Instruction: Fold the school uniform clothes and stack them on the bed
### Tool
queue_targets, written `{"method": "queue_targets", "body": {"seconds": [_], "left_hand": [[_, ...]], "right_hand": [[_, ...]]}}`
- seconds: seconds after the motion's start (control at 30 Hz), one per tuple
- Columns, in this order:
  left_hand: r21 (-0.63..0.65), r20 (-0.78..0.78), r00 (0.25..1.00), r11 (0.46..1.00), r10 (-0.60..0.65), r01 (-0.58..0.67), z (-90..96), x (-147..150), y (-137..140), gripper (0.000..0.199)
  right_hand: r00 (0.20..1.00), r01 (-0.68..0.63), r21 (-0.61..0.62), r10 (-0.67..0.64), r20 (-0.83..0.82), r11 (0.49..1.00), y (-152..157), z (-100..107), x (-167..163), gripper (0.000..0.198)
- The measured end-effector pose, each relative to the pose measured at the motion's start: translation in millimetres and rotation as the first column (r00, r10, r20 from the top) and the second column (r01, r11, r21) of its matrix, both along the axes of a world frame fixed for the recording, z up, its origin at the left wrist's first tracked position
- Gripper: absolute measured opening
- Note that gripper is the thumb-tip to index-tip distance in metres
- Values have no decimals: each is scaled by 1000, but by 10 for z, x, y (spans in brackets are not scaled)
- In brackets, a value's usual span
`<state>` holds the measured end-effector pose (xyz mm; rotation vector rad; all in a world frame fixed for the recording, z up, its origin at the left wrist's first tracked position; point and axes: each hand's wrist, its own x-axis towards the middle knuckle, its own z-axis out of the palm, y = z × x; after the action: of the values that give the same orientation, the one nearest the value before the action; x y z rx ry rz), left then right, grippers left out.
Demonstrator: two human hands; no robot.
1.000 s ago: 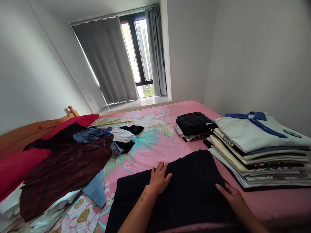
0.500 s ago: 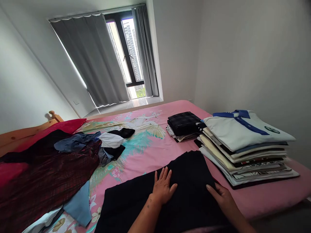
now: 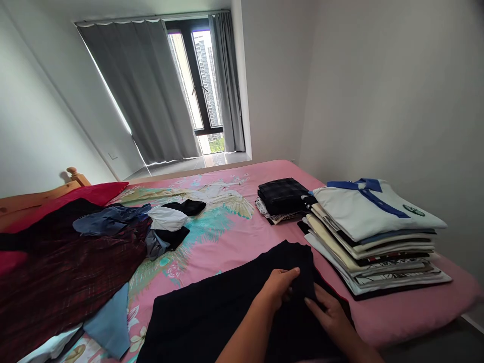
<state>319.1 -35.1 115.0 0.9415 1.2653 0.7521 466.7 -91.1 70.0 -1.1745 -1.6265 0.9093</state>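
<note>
A black garment [image 3: 212,312] lies spread across the near part of the bed; its exact kind is not clear. My left hand [image 3: 282,287] is closed on the cloth near its right end, thumb pointing right. Just beside it, my right hand [image 3: 328,310] pinches the garment's right side between thumb and fingers. Fabric between the two hands is slightly raised and creased. A thin red edge shows to the right of my right hand. The fingertips of my left hand are partly hidden.
A tall stack of folded shirts [image 3: 378,242], topped by a white polo with blue collar, stands at the right. Behind it sits a smaller pile of dark folded clothes [image 3: 283,194]. Loose clothes [image 3: 75,272] heap at the left on the pink bedsheet [image 3: 219,242].
My left hand has moved right from lying flat on the garment and has closed on the cloth near my right hand. The garment's right end is now partly lifted and folded inward.
</note>
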Motion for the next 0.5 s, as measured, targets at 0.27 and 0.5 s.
{"method": "queue_targets", "body": {"seconds": [0.27, 0.5], "left_hand": [[199, 399, 916, 972, 38, -126, 210, 133, -435, 33], [697, -364, 931, 670, 25, 255, -586, 99, -1053, 14]], "right_hand": [[945, 299, -114, -311, -101, 947, 300, -199, 390, 39], [950, 311, -50, -311, 9, 949, 901, 126, 493, 33]]}}
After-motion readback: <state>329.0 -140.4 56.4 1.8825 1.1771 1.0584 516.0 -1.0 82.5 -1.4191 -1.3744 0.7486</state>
